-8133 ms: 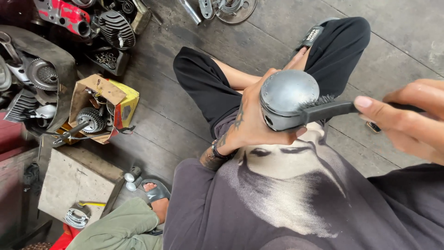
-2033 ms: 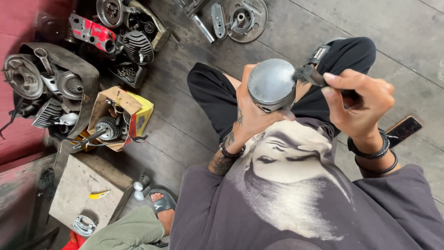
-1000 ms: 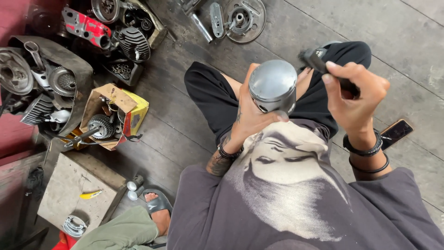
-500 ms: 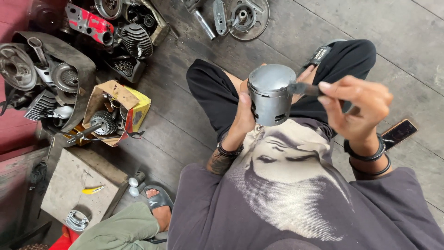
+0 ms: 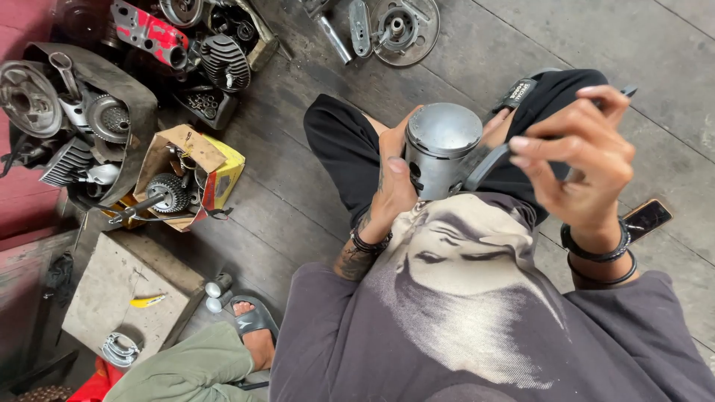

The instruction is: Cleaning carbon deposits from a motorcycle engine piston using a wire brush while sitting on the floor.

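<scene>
My left hand (image 5: 393,182) grips a grey metal piston (image 5: 442,149) by its side, crown up, above my lap. In my right hand (image 5: 579,152) is a thin black-handled tool (image 5: 484,165), a brush or pick, whose tip rests against the piston's right side. Black bracelets circle both wrists. I sit on the floor in black shorts and a dark printed shirt.
A yellow cardboard box (image 5: 216,175) holding a gear shaft lies at left. Engine parts (image 5: 89,126) are piled at far left and a round metal cover (image 5: 398,30) lies at the top. A phone (image 5: 648,217) lies on the floor at right. Another person's sandalled foot (image 5: 257,335) is at lower left.
The piston has turned from crown facing me to crown up and shifted slightly. My right hand has lifted and moved right, the tool still against the piston's side.
</scene>
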